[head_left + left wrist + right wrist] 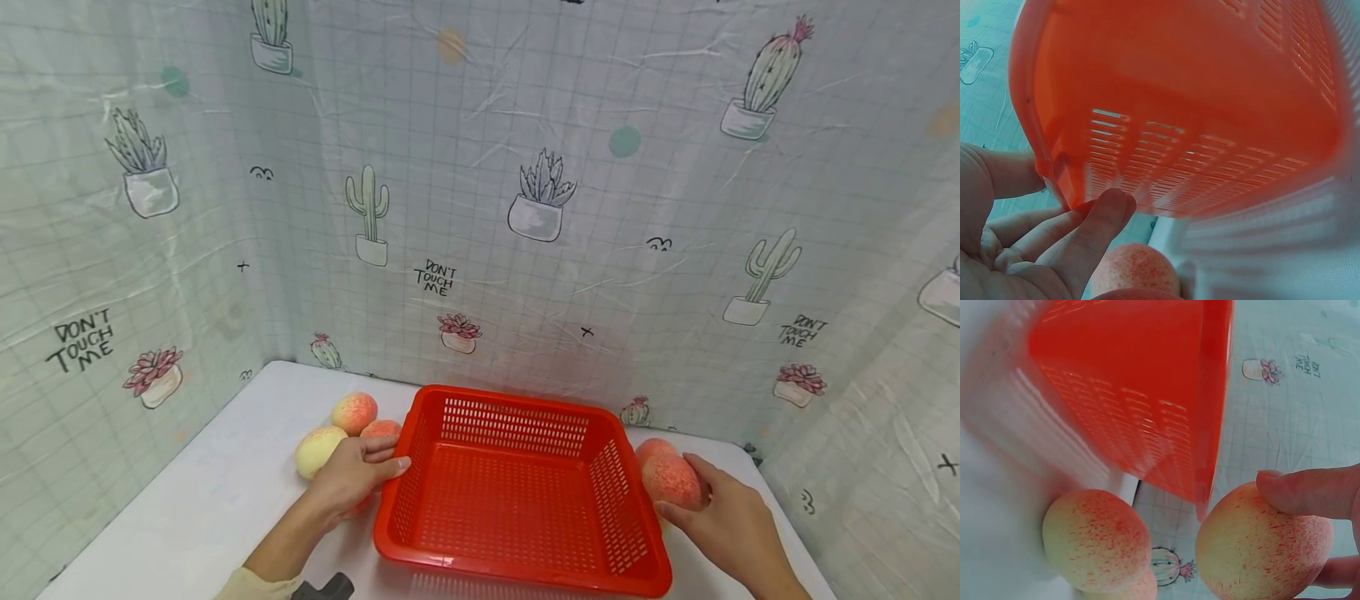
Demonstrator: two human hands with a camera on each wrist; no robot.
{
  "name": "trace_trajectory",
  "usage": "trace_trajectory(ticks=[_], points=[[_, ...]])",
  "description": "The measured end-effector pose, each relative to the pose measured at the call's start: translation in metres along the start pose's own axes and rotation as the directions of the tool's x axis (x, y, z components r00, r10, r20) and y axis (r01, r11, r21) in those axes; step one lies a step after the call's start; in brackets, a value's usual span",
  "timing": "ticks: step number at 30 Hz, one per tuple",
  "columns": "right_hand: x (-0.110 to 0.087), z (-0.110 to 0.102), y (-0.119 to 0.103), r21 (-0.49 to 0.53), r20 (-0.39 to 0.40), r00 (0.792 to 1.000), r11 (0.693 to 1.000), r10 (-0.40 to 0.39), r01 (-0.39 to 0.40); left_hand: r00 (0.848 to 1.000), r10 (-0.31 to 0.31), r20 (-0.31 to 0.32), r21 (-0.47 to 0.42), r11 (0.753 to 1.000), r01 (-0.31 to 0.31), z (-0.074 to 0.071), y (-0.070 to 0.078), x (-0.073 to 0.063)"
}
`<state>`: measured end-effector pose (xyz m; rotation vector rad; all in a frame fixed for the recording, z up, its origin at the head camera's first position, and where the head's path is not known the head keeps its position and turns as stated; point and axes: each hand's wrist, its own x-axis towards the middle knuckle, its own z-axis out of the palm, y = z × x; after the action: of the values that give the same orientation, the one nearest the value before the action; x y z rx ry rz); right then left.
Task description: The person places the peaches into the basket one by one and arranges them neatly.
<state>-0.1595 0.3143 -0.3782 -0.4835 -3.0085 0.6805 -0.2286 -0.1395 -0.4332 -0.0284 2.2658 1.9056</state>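
Right hand (738, 512) grips a peach (672, 481) just right of the basket (510, 508); left hand (351, 475) grips the opposite rim.
The basket lies between the hands, its long axis running left to right, so each hand is at a short end and the right one is the nearer to the held peach. That peach sits between right thumb and fingers, up off the worktop (187, 500) and close beside the right rim; whether it touches cannot be told. The left thumb presses inside the left rim, with fingers outside. Loose peaches (355, 412) cluster beyond and under the left hand; more peaches (1096, 540) lie at the basket's right. The worktop is white and smooth-looking, and a cactus-print cloth (480, 125) hangs at its far, left and right sides.
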Motion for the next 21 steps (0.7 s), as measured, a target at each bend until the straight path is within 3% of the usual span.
trace_trajectory(ticks=[16,21], points=[[-0.002,0.002,-0.015,0.009,-0.025,0.996,0.996,-0.089,0.089,1.000,0.002,-0.001,0.015,1.000,-0.002,0.000,-0.001,0.002],[-0.002,0.003,-0.019,0.034,-0.021,0.997,0.996,-0.077,0.078,1.000,-0.002,-0.003,0.012,1.000,0.002,0.000,0.000,0.001]])
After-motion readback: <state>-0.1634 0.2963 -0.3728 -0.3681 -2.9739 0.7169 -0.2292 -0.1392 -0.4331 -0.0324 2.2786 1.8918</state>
